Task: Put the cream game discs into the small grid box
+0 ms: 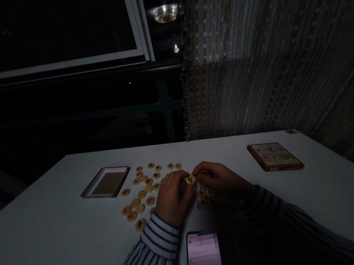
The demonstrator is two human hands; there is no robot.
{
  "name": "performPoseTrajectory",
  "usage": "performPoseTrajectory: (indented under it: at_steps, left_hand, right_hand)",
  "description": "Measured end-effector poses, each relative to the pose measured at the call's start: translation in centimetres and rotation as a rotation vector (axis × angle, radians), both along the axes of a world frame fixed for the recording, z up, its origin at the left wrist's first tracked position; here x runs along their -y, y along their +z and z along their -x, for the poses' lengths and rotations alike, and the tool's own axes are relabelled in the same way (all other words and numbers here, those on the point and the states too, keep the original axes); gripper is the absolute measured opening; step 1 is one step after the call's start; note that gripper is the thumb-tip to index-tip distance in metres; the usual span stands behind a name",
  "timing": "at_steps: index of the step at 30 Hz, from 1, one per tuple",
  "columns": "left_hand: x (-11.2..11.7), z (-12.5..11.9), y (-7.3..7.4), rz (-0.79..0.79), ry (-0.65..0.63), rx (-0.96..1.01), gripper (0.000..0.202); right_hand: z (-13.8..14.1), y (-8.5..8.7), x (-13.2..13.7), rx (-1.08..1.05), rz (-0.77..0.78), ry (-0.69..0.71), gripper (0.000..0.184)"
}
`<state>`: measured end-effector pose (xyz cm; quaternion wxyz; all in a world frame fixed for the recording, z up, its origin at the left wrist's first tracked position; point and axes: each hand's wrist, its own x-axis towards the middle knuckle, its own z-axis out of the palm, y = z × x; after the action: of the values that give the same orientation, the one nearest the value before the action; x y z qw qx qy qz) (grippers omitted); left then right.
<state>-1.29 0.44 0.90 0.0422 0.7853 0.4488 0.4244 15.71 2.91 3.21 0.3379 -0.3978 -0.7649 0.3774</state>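
Note:
Between my two hands a round Chinese chess piece [190,179] with a dark character is held up, its face toward me. My left hand [172,197] pinches it at its left edge. My right hand [220,179] is closed, its fingertips at the piece's right edge. Below the right hand, partly hidden by it, is a small box [200,206] with several dark-marked pieces [204,196] in rows. Many loose wooden pieces [141,194], some with red characters, some dark, some blank side up, lie left of my left hand.
An open shallow box lid or tray [106,183] lies at the left of the white table [62,242]. A decorated box lid [275,155] rests at the right. A lit phone [203,259] lies at the near edge. Behind the table hangs a string curtain [234,50] beside a dark window.

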Motion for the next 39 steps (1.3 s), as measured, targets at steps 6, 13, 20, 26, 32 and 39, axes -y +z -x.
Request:
performPoseTrajectory:
  at_steps: [6, 13, 20, 26, 32, 39]
  left_hand:
    - [0.0, -0.4, -0.6, -0.026, 0.014, 0.020, 0.019]
    - [0.2, -1.1, -1.0, -0.038, 0.000, 0.029, 0.017]
    - [0.3, -1.5, -1.4, -0.048, -0.011, 0.034, 0.018]
    - [0.4, -1.5, -1.7, -0.047, -0.024, 0.052, 0.019]
    - [0.6, -1.5, -1.5, -0.005, -0.043, 0.117, 0.020]
    - [0.7, -1.6, -1.7, 0.093, -0.069, 0.225, 0.016]
  right_hand:
    - [-0.2, 0.0, 0.0, -0.032, 0.075, -0.003, 0.016]
    - [-0.9, -0.2, 0.4, -0.043, 0.117, -0.004, 0.016]
    - [-1.3, -0.7, 0.1, -0.028, 0.138, -0.007, 0.016]
    - [-1.4, -1.0, 0.1, -0.019, 0.123, 0.013, 0.017]
    - [-1.5, -1.2, -0.1, 0.018, 0.112, -0.002, 0.016]
    - [-1.7, -1.1, 0.0, 0.027, 0.115, 0.017, 0.017]
